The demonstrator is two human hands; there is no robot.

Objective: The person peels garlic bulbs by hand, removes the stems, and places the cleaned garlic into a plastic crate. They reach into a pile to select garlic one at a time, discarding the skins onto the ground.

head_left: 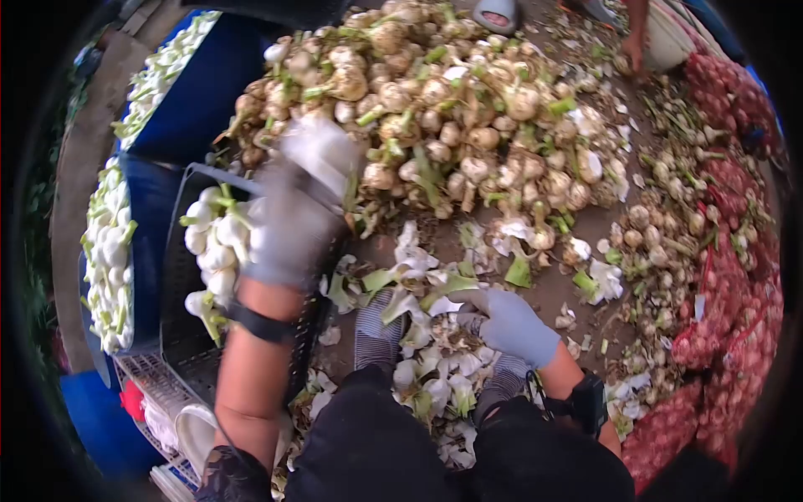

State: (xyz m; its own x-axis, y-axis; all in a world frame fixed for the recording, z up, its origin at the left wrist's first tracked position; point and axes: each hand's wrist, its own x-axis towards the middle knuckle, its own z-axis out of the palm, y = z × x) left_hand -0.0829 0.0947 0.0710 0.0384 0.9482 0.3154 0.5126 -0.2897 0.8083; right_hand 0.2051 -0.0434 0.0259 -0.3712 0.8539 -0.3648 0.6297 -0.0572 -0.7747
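Observation:
My left hand (294,205), in a grey glove, is smeared by motion over the inner edge of a dark plastic crate (180,293). A whitish blur sits at its fingertips, against the near left side of a heap of untrimmed garlic bulbs (443,109). Cleaned white garlic bulbs (219,251) lie in the crate beside my left wrist. My right hand (519,325), also in a grey glove, hangs low over garlic peelings (435,368) between my feet. Its fingers are bent together and point left; what they hold, if anything, is hidden.
Blue bins (150,243) filled with white garlic stand at the left. Red mesh sacks (711,335) of bulbs line the right side, beside scattered small garlic (661,226). Another person's hand (633,50) and a grey shoe (497,15) show at the top.

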